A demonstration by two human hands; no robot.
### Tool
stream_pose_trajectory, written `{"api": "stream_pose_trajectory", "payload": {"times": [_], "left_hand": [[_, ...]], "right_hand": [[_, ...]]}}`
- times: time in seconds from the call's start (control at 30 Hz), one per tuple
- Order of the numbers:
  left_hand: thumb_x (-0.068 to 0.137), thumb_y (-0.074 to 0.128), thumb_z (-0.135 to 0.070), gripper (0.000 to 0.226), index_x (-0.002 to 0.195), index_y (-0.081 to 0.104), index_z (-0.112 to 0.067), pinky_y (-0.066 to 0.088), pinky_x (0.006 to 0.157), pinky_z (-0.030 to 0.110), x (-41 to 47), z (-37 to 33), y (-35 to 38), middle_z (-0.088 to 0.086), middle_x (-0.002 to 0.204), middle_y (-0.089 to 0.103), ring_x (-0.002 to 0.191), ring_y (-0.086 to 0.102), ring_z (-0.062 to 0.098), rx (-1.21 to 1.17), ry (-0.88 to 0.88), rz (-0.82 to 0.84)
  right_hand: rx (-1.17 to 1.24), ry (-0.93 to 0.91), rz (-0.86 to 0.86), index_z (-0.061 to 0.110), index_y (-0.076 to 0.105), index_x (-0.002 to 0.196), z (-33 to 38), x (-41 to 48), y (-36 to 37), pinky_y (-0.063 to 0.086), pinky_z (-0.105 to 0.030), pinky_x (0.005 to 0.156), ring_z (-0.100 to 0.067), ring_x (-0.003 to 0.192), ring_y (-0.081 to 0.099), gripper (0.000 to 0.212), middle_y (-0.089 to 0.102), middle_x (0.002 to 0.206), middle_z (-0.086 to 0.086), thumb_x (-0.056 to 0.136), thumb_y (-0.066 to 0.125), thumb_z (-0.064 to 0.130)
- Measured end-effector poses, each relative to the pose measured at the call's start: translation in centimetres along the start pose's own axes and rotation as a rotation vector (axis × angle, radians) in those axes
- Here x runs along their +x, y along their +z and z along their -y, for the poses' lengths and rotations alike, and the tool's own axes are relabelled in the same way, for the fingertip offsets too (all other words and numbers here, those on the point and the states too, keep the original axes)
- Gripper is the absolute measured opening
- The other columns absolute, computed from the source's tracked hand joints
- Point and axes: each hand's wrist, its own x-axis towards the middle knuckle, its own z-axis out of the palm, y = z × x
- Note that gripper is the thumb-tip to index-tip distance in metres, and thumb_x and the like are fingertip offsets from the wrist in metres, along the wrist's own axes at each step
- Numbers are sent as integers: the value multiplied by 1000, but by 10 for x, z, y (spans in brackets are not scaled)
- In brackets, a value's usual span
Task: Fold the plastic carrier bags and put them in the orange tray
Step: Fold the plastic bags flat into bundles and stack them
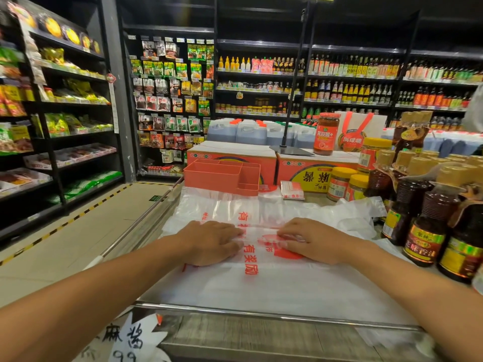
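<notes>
Top carrier bag (261, 280) lies flat at lower ctr of frame, white w/ red print. The chars 有奖励 read clearly btwn the hands; the rest is creased or covered. A tall jar (327, 134) upper right of ctr says 黄豆酱+. The orange cartons (308, 173) below it show 麻酱, upside down from here, and a handwritten sign (130, 335) at btm left reads 麻酱 and 99. Left hand (209, 242) and right hand (311, 241) both lie palm-down on the bag, fingers straight, pressing it flat, fingertips pointing inward, close but apart; neither grips anything. More clear bags (347, 212) lie rumpled beyond and to the right. Orange tray (209, 176), w/ several compartments, stands just behind the bags at ctr frame, in front of the cartons. Dark sauce bottles (428, 231) crowd the right edge near the right forearm, w/ yellow-lidded jars (339, 184) beside them. Stocked shelves fill the bkgd.
</notes>
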Motion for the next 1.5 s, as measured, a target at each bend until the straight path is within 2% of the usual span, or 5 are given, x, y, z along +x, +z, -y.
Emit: {"api": "stream_pose_trajectory", "payload": {"times": [0.2,0.57,0.8,1.1,1.5], "left_hand": [[96,43,-57,52,146,42,-41,40,103,40,-10,-14,-11,-10,134,65,119,61,20,109,-22,-171],[88,52,-35,8,85,47,-29,37,70,33,-22,-15,-34,-6,82,56,76,52,21,201,-90,-353],[84,52,-41,38,121,52,-35,43,94,37,-22,-5,-36,-12,79,63,83,58,15,143,-90,-459],[92,59,-34,58,147,41,-32,27,119,50,-8,-5,-20,-7,149,49,140,42,19,171,13,-587],[109,19,-52,58,164,10,-37,1,127,47,5,-15,7,-13,171,5,158,2,10,72,117,-47]], "right_hand": [[-116,15,-10,41,54,140,10,-5,-10,47,-35,104,-7,122,56,44,60,136,19,100,46,58],[-219,66,-167,35,58,104,12,-5,-18,53,-36,74,-14,88,60,17,67,96,14,89,49,34],[-199,49,-236,44,45,95,16,-7,-29,33,-26,57,-8,77,54,12,58,76,19,91,55,40],[-196,110,-325,40,46,144,12,5,-18,54,-35,91,-11,120,59,50,60,138,16,95,52,45],[-170,-62,-143,27,40,155,21,16,11,28,-36,120,-13,144,37,86,42,158,7,93,9,78]]}}
